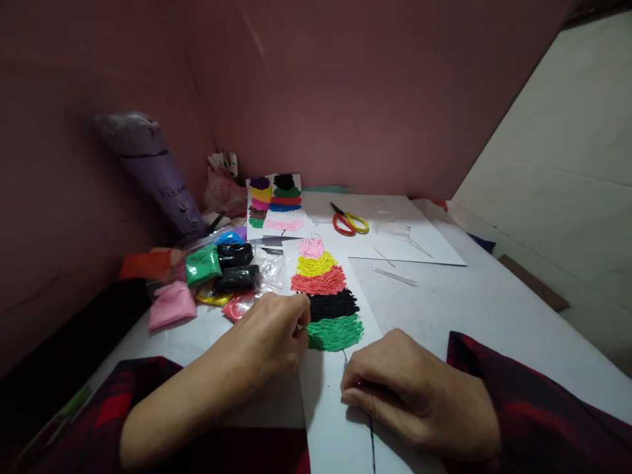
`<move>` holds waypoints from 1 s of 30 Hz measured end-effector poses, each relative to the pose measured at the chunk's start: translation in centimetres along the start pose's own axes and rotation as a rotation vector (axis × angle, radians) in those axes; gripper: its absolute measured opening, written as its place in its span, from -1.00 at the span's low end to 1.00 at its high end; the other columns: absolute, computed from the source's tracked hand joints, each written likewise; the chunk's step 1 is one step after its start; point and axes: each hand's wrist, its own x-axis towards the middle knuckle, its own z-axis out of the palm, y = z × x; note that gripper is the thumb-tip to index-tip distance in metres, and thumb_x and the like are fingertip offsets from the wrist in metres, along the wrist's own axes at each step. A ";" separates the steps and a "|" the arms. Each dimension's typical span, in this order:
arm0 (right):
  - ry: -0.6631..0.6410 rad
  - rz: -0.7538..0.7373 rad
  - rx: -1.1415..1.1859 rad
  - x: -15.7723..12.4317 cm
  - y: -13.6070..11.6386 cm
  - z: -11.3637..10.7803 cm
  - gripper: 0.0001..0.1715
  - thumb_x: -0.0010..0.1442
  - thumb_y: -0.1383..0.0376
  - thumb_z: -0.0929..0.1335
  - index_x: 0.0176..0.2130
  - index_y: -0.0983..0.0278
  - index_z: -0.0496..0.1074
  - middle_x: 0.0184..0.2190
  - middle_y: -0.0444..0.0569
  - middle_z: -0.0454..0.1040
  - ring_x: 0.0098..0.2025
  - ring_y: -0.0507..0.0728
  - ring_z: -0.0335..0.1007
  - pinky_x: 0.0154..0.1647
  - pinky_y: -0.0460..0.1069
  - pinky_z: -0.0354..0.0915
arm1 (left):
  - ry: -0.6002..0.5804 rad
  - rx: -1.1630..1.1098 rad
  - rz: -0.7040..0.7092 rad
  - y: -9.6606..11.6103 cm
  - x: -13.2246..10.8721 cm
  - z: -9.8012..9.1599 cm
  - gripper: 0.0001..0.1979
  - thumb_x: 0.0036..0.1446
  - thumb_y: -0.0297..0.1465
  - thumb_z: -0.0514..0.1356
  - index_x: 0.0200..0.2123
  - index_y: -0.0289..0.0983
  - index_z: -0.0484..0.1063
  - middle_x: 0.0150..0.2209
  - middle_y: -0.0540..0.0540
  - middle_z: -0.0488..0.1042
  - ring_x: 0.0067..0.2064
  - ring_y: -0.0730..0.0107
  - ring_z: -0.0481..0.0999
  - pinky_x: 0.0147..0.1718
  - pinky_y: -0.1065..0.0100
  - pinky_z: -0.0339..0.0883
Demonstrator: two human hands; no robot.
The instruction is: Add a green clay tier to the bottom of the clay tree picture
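Note:
A white paper sheet [330, 408] lies in front of me with clay pressed on it in stacked bands: pink, yellow, red, black and green [334, 332]. My left hand [269, 336] is closed in a pinch at the left edge of the green band, holding something small I cannot make out. My right hand [395, 388] rests curled on the paper just below the clay picture, fingers pressed together beside a drawn black line. Both sleeves are dark red and black.
Bags of coloured clay [217, 270] lie at the left. Behind them lean a purple tube [158, 174] and two finished clay pictures [274, 201]. Red and yellow scissors [349, 220] and thin sticks [395, 275] lie on white sheets farther back. Pink walls close the corner.

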 end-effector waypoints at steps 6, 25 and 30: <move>0.036 -0.003 -0.010 0.0 -0.1 0.1 -0.83 0.26 0.34 0.28 -0.33 0.29 0.44 -0.49 -0.09 0.51 -0.43 0.04 0.39 -0.40 -0.06 0.25 | -0.016 0.019 -0.040 0.1 -0.1 -0.5 -0.87 -0.06 -0.58 0.03 -0.57 -0.27 0.19 -0.63 0.09 0.16 -0.57 0.54 0.08 -0.62 0.43 -0.12; 0.013 0.017 -0.036 -0.1 -0.1 0.1 -0.82 0.27 0.34 0.27 -0.32 0.30 0.44 -0.48 -0.06 0.51 -0.40 0.05 0.42 -0.36 -0.05 0.28 | 0.314 -0.240 0.047 0.6 -0.4 -1.8 -0.89 0.02 -0.53 0.09 -0.52 -0.27 0.28 -0.65 0.11 0.21 -0.58 0.55 0.14 -0.60 0.45 0.00; 0.002 0.016 -0.038 -0.2 -0.2 0.0 -0.83 0.27 0.35 0.27 -0.30 0.30 0.44 -0.47 -0.06 0.51 -0.40 0.05 0.42 -0.36 -0.05 0.27 | 0.537 -0.371 0.064 0.7 -0.4 -1.9 -0.92 0.15 -0.42 0.12 -0.34 -0.30 0.39 -0.55 0.05 0.36 -0.53 0.51 0.28 -0.55 0.44 0.14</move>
